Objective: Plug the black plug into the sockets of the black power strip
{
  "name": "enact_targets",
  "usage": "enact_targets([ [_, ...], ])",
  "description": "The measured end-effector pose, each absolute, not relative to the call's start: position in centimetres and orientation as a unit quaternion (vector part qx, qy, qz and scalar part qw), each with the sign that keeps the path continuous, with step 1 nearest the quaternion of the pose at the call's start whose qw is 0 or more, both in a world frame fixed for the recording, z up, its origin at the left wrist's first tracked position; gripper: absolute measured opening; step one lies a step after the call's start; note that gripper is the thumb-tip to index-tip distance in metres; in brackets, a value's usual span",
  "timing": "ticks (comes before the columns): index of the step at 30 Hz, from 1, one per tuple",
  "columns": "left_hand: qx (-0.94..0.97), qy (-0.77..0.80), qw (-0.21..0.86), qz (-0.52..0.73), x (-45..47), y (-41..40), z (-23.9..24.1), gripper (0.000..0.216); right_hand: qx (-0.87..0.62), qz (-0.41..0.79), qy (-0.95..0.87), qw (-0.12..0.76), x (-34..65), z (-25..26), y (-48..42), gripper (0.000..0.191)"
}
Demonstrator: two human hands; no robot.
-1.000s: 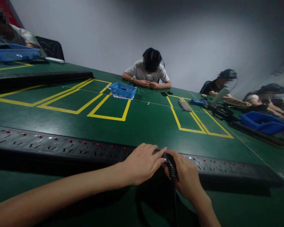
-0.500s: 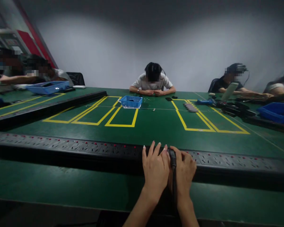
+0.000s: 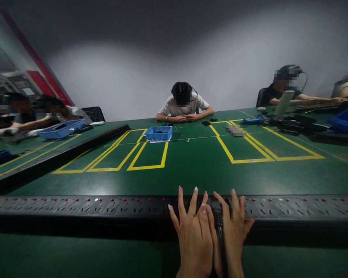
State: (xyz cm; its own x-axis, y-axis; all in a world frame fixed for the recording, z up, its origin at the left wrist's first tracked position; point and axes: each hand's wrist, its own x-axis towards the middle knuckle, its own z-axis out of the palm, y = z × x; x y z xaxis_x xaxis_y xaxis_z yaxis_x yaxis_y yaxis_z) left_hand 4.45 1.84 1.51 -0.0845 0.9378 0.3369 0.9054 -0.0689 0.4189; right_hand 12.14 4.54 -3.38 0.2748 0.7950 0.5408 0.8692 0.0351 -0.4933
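Note:
A long black power strip (image 3: pixel 75 206) with red switches runs across the near edge of the green table (image 3: pixel 191 170). My left hand (image 3: pixel 192 231) lies flat on it with the fingers spread. My right hand (image 3: pixel 234 227) lies beside it, fingers also stretched out over the strip. Between the two hands a black plug (image 3: pixel 217 208) sits at the strip, and its black cord (image 3: pixel 221 247) runs back toward me along the inner edge of my right hand. My right thumb is hidden by the cord.
A blue tray (image 3: pixel 159 133) stands mid-table among yellow tape rectangles (image 3: pixel 146 156). A person in a white shirt (image 3: pixel 183 106) sits opposite, other people work at both sides. A second black strip (image 3: pixel 63 154) runs at the left; blue trays (image 3: pixel 60 129) and tools lie near the seated people.
The view has tilted and the strip now sits lower in the frame. The fingers of both my hands have spread out flat over the strip, where they were bunched round the plug before.

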Motion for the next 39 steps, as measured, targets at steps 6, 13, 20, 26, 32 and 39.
enact_targets([
  [6,0.651,0.701,-0.021,0.290,5.0,2.4,0.7,0.040,-0.682,0.003,-0.609,0.405,12.3,-4.2,4.7,0.048],
  [13,0.644,0.699,-0.029,0.310,5.0,2.7,-0.1,0.041,-0.644,0.075,-0.631,0.426,14.0,-6.0,5.4,0.050],
  [20,0.637,0.708,-0.047,0.302,4.8,3.0,-1.3,0.040,-0.609,0.222,-0.554,0.522,12.7,-6.5,5.1,0.056],
  [26,0.647,0.704,-0.063,0.284,4.5,3.1,-1.3,0.039,-0.578,0.275,-0.474,0.604,11.7,-6.9,5.1,0.061],
  [32,0.672,0.702,-0.052,0.229,4.3,2.8,-0.5,0.042,-0.637,0.197,-0.552,0.501,13.5,-8.0,5.2,0.058],
  [39,0.675,0.697,-0.029,0.241,4.5,2.4,0.4,0.043,-0.672,0.104,-0.586,0.440,12.3,-7.0,5.2,0.050],
])
